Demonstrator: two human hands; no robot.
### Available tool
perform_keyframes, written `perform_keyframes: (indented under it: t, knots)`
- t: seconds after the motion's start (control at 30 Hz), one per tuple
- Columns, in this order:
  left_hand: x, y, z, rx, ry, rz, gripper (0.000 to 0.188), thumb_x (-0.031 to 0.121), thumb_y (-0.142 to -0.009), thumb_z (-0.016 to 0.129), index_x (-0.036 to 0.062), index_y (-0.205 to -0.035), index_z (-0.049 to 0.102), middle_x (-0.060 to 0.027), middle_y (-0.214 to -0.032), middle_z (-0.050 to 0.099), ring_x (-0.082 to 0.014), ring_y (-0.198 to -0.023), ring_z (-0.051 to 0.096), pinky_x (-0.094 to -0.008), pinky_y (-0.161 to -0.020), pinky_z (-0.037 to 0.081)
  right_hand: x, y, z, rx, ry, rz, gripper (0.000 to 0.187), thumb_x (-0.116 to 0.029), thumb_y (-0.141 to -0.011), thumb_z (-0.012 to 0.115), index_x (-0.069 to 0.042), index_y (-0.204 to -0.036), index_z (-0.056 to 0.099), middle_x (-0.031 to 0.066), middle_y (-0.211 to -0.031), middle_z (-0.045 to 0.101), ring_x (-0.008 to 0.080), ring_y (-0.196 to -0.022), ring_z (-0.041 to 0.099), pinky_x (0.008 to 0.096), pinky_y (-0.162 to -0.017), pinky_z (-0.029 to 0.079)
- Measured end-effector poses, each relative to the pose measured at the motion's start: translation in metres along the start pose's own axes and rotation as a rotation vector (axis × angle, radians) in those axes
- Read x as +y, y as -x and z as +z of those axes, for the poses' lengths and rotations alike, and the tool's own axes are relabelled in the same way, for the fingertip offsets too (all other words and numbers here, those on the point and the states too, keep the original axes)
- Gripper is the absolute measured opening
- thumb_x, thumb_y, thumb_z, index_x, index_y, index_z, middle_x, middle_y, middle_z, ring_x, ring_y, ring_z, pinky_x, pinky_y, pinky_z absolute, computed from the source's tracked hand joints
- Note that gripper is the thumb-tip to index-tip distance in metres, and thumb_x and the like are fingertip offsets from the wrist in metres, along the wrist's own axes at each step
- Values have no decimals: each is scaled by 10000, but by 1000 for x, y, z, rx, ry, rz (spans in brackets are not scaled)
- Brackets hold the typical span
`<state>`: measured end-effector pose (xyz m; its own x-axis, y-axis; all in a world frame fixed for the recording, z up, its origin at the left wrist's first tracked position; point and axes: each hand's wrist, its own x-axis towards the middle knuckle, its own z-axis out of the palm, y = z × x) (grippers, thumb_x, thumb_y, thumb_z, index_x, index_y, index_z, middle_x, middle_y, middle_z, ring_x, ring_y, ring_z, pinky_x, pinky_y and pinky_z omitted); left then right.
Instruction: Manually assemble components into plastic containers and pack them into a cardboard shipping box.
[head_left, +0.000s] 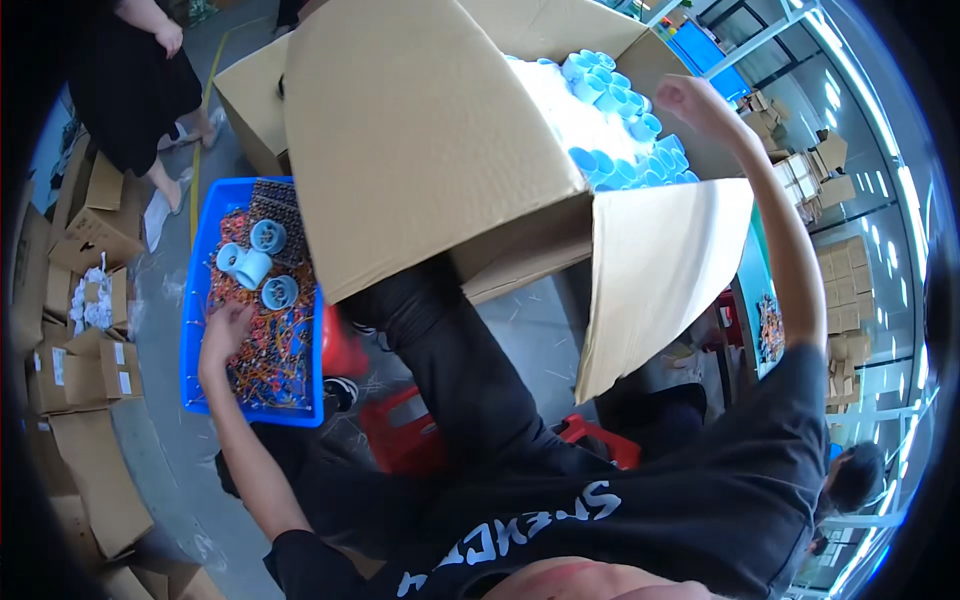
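My left hand (228, 330) is down in a blue tray (190, 300), its fingers bent together against a pile of small coloured parts with thin wire-like leads (275, 350). What those fingers hold, if anything, is hidden. Just beyond it stand light-blue cups (280, 292), two upright with dark bits inside; a light-blue cup (248, 268) lies on its side. My right hand (690, 100) is raised at the far right side of a large open cardboard box (430, 140), its fingers curled in. Several more light-blue cups (615, 95) fill that box around a bright white area.
Box flaps (665, 270) stick out over my legs. Red stools (405, 430) stand beneath me. Cardboard cartons (95, 450) line the left side, one with white pieces (92, 305). Another person (135, 90) stands at far left. A green-edged table (755, 280) is on the right.
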<state>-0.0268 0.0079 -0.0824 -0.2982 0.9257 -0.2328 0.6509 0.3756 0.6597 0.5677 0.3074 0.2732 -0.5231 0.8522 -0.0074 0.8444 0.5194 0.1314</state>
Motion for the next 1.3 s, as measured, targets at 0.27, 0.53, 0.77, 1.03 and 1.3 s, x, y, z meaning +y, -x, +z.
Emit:
perform_keyframes:
  t: [0.27, 0.53, 0.77, 1.03, 1.3]
  knots:
    - [-2, 5, -16, -16, -77, -285, 278, 240, -908, 569, -33, -860, 594, -116, -649, 570, -166, -581, 537, -339, -549, 424, 77, -144, 133, -386, 241, -246, 215, -204, -813, 663, -49, -962, 680, 142, -1056, 612, 300, -972, 588, 403, -841, 473]
    - [-23, -17, -15, 43, -111, -191, 297, 262, -903, 574, -32, -905, 616, -198, -745, 622, -293, -658, 594, -411, -635, 456, 75, -156, 110, -402, -165, 91, 225, -238, -834, 661, -83, -996, 679, 66, -938, 630, 167, -816, 583, 311, -704, 486]
    - [-13, 7, -25, 11, -229, -125, 378, 340, -912, 512, 28, -1103, 608, -249, -1035, 624, -384, -963, 599, -449, -821, 466, -84, 18, 1, 177, -862, 85, 163, -183, -908, 584, -43, -975, 636, -28, -823, 559, 54, -733, 476, 226, -672, 388]
    - [-45, 19, -29, -65, -313, -214, 280, 275, -886, 510, 50, -979, 647, -169, -889, 666, -299, -876, 640, -417, -745, 488, -373, 148, 111, -299, -1232, -916, 264, -211, -679, 774, -24, -821, 655, 75, -800, 614, 241, -791, 591, 350, -722, 458]
    - [11, 35, -60, 125, 1347, 182, 535, 503, -943, 438, 32, -1180, 527, -116, -1099, 609, -226, -995, 608, -361, -824, 519, -548, -72, 170, 43, -1139, -966, 117, -36, -785, 665, 4, -883, 616, 79, -848, 551, 183, -789, 582, 267, -747, 459]
